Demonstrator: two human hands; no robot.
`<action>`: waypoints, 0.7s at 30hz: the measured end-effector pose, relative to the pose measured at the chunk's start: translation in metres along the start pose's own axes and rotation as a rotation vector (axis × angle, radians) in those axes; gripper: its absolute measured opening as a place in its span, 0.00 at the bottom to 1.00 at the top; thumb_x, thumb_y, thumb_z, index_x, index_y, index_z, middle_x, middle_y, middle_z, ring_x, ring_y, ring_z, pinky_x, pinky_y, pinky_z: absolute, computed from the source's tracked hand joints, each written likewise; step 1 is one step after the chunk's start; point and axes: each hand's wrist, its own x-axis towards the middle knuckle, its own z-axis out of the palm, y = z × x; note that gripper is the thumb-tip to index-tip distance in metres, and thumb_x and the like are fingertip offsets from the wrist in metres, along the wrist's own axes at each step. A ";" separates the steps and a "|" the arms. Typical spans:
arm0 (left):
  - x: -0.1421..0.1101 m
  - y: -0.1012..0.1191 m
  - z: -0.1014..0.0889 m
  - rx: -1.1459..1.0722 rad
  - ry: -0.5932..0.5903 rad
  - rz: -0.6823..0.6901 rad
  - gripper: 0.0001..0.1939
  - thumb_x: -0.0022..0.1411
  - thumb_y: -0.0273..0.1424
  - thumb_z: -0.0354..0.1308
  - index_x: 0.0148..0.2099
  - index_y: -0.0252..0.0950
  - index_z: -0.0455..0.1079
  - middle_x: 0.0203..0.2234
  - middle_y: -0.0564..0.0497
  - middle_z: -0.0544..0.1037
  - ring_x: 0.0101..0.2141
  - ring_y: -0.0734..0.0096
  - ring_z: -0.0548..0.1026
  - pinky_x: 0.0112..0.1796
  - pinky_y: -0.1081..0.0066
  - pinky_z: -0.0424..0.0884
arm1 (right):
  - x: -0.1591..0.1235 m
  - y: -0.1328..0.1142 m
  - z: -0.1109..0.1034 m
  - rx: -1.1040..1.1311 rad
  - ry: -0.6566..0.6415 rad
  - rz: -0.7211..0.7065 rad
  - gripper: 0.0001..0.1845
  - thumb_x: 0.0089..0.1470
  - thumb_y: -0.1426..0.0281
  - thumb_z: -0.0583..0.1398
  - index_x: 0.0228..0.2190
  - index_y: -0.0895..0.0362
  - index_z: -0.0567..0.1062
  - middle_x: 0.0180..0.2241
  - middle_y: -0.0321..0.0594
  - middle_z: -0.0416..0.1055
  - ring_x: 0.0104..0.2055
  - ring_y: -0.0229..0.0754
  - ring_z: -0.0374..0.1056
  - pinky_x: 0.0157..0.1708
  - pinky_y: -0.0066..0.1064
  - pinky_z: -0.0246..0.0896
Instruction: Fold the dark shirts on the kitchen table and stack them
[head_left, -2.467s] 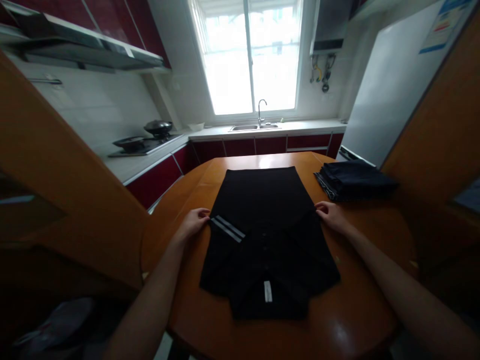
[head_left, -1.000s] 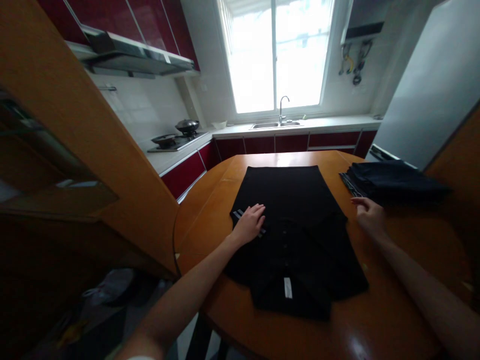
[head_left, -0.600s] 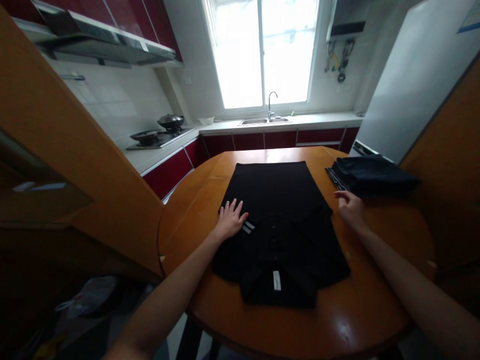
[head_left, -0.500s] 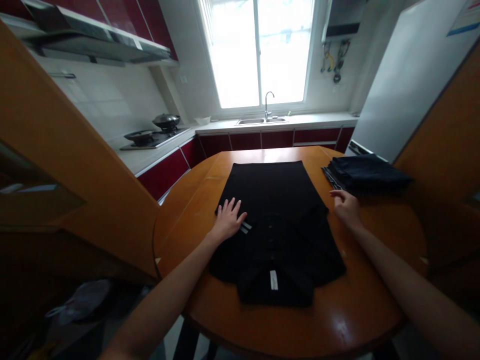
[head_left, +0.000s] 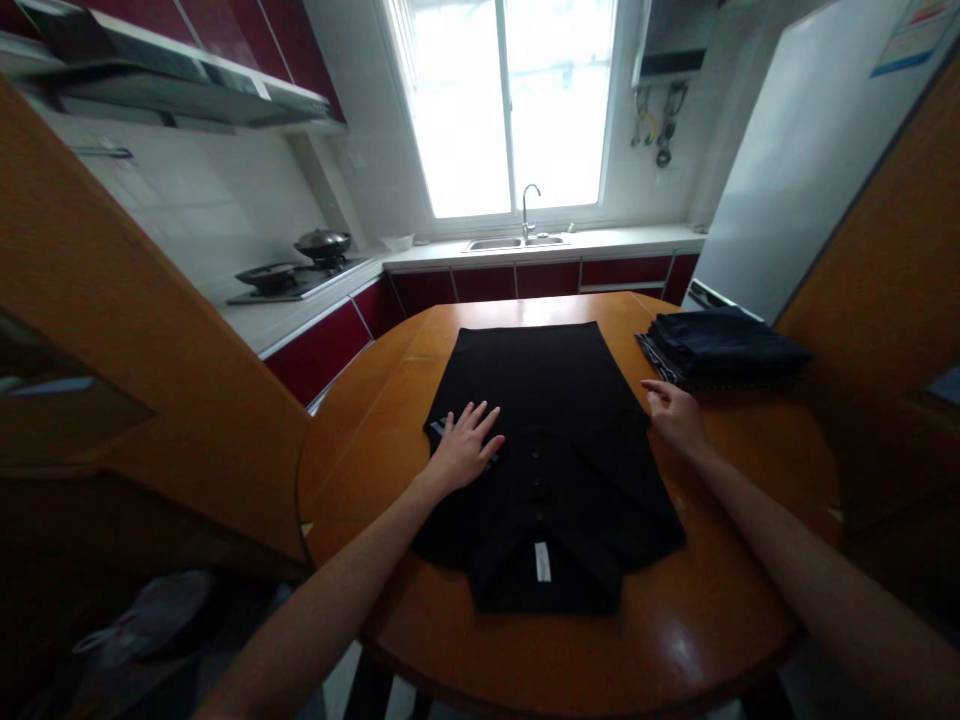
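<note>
A black polo shirt [head_left: 544,420] lies flat on a round wooden table [head_left: 712,620], collar and white label toward me, both sleeves folded inward. My left hand [head_left: 465,445] rests flat on the folded left sleeve with fingers spread, covering its white-striped cuff. My right hand [head_left: 675,412] lies at the shirt's right edge, fingers loosely extended and touching the fabric, holding nothing.
A stack of folded dark clothes [head_left: 720,348] sits on the table's far right. Behind are a counter with a sink [head_left: 514,243], a stove with pans [head_left: 296,270], a bright window and a white fridge [head_left: 795,170]. Wooden panels flank both sides.
My left hand has slid from the shirt's left edge onto the folded sleeve and now presses it flat. My right hand has stayed at the right edge, shifting only slightly.
</note>
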 end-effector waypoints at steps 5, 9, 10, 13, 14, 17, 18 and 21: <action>-0.002 0.012 -0.004 -0.031 0.015 0.078 0.29 0.73 0.46 0.44 0.72 0.45 0.53 0.70 0.46 0.55 0.70 0.51 0.48 0.65 0.41 0.41 | -0.004 -0.003 0.007 -0.026 -0.125 -0.093 0.24 0.61 0.63 0.53 0.55 0.57 0.75 0.59 0.47 0.71 0.63 0.50 0.63 0.65 0.47 0.55; -0.001 0.004 0.003 -0.033 -0.096 0.090 0.30 0.73 0.47 0.44 0.72 0.45 0.53 0.71 0.46 0.52 0.70 0.49 0.45 0.64 0.40 0.42 | -0.009 -0.008 0.014 -0.070 -0.172 -0.187 0.25 0.62 0.62 0.54 0.57 0.56 0.73 0.62 0.47 0.66 0.67 0.53 0.57 0.67 0.53 0.49; -0.001 0.002 0.004 -0.031 -0.137 0.093 0.30 0.73 0.47 0.44 0.73 0.45 0.52 0.71 0.46 0.50 0.70 0.49 0.43 0.64 0.40 0.42 | -0.010 -0.011 0.015 -0.096 -0.180 -0.215 0.25 0.62 0.62 0.54 0.58 0.56 0.73 0.63 0.47 0.65 0.68 0.54 0.56 0.67 0.54 0.48; -0.001 -0.005 0.005 -0.029 -0.220 0.111 0.32 0.73 0.47 0.43 0.74 0.45 0.48 0.72 0.47 0.45 0.71 0.48 0.39 0.64 0.40 0.39 | -0.015 -0.023 0.018 -0.180 -0.197 -0.305 0.26 0.63 0.63 0.55 0.59 0.57 0.71 0.64 0.48 0.63 0.68 0.56 0.54 0.67 0.56 0.46; -0.001 -0.006 0.006 -0.031 -0.229 0.114 0.32 0.73 0.47 0.43 0.74 0.45 0.47 0.72 0.47 0.44 0.71 0.49 0.38 0.64 0.40 0.39 | -0.018 -0.029 0.018 -0.199 -0.203 -0.328 0.26 0.63 0.63 0.55 0.60 0.57 0.71 0.65 0.48 0.62 0.69 0.56 0.53 0.67 0.56 0.45; -0.001 -0.008 0.007 -0.038 -0.211 0.122 0.31 0.74 0.47 0.42 0.74 0.47 0.48 0.72 0.48 0.45 0.71 0.49 0.38 0.64 0.40 0.38 | -0.032 -0.046 0.018 -0.206 -0.260 -0.375 0.26 0.64 0.64 0.54 0.62 0.55 0.69 0.66 0.46 0.60 0.69 0.54 0.52 0.68 0.57 0.45; -0.001 -0.008 0.007 -0.038 -0.198 0.126 0.31 0.74 0.47 0.42 0.74 0.47 0.48 0.72 0.49 0.45 0.71 0.49 0.38 0.65 0.40 0.38 | -0.038 -0.051 0.017 -0.200 -0.299 -0.398 0.26 0.64 0.64 0.54 0.62 0.53 0.68 0.66 0.45 0.59 0.70 0.54 0.50 0.68 0.57 0.45; -0.003 -0.007 0.007 -0.035 -0.167 0.135 0.31 0.74 0.47 0.43 0.74 0.48 0.47 0.72 0.49 0.44 0.71 0.49 0.37 0.65 0.41 0.39 | -0.062 -0.060 0.006 -0.185 -0.480 -0.491 0.28 0.64 0.63 0.55 0.64 0.51 0.65 0.68 0.43 0.55 0.72 0.52 0.45 0.68 0.57 0.43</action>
